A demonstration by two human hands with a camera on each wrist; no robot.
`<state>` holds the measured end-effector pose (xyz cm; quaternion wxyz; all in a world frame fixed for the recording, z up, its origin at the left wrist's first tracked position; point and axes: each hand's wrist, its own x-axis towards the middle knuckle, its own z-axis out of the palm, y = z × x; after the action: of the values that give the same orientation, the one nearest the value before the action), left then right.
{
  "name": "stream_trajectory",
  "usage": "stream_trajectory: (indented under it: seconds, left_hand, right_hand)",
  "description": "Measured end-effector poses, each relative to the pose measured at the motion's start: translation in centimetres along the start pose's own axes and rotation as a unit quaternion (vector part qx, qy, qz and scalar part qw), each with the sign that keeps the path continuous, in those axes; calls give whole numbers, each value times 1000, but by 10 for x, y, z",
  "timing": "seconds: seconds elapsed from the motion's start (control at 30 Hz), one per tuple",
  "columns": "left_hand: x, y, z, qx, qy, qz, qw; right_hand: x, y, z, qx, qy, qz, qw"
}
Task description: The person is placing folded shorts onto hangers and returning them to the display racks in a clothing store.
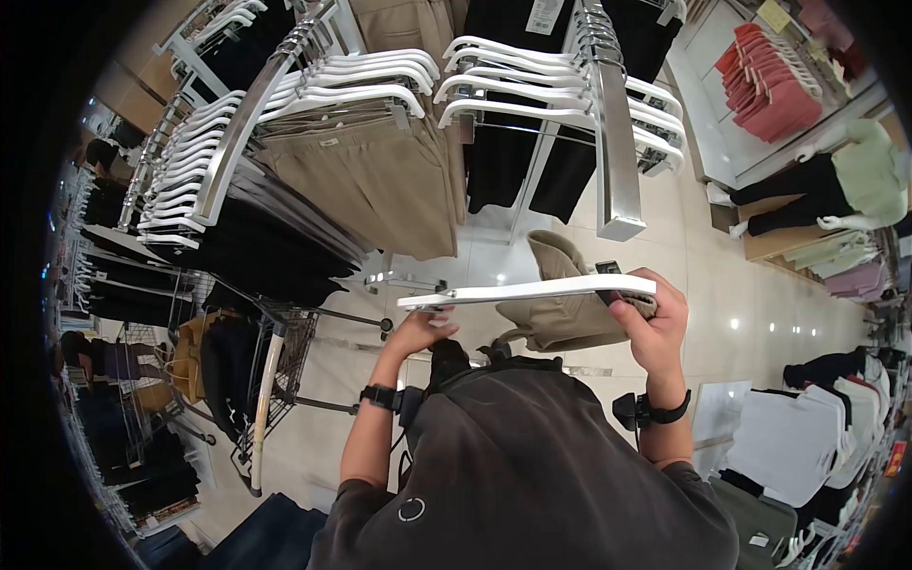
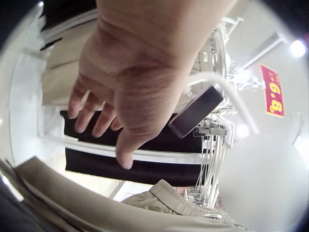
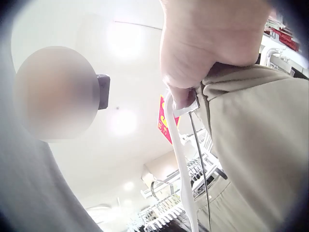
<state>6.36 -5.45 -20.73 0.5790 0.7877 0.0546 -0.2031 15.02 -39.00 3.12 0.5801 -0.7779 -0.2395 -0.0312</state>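
Observation:
A white clip hanger (image 1: 532,289) lies crosswise in front of the person's chest. Its right end is in the grip of my right hand (image 1: 660,323), together with the waistband of khaki pants (image 1: 570,318) that hang below. Close up in the right wrist view, the thumb (image 3: 183,96) presses at the metal clip (image 3: 188,109) beside the gathered cloth (image 3: 260,116). My left hand (image 1: 423,332) is just under the hanger's left end, fingers loosely extended and holding nothing. The left wrist view shows that same hand (image 2: 130,92) with its palm side and relaxed fingers.
Ahead, metal rack arms (image 1: 619,180) carry white hangers with khaki pants (image 1: 366,180) and black pants (image 1: 494,152). A shopping cart (image 1: 275,380) holding clothes stands at the left. To the right are a mannequin (image 1: 855,180) and a rack of pale tops (image 1: 779,442).

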Motion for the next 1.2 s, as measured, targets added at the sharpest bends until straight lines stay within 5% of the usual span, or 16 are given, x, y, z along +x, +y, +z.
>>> stream_trajectory:
  seconds: [0.07, 0.37, 0.77, 0.9, 1.0, 1.2]
  left_hand:
    - [30, -13, 18, -108, 19, 88, 990]
    - [77, 85, 61, -412, -75, 137, 898]
    - [44, 84, 36, -264, -12, 16, 964]
    - [24, 79, 25, -281, -27, 26, 959]
    - [23, 72, 26, -244, 66, 138, 958]
    - [12, 70, 10, -253, 125, 174, 943]
  right_hand:
    - [0, -4, 1, 18, -14, -8, 1000]
    - [-13, -20, -7, 40, 2, -57, 998]
    - [-40, 16, -37, 78, 216, 46, 972]
    - [-49, 35, -44, 79, 243, 70, 964]
    - [-53, 46, -42, 77, 239, 73, 965]
    - [-57, 76, -51, 117, 216, 123, 962]
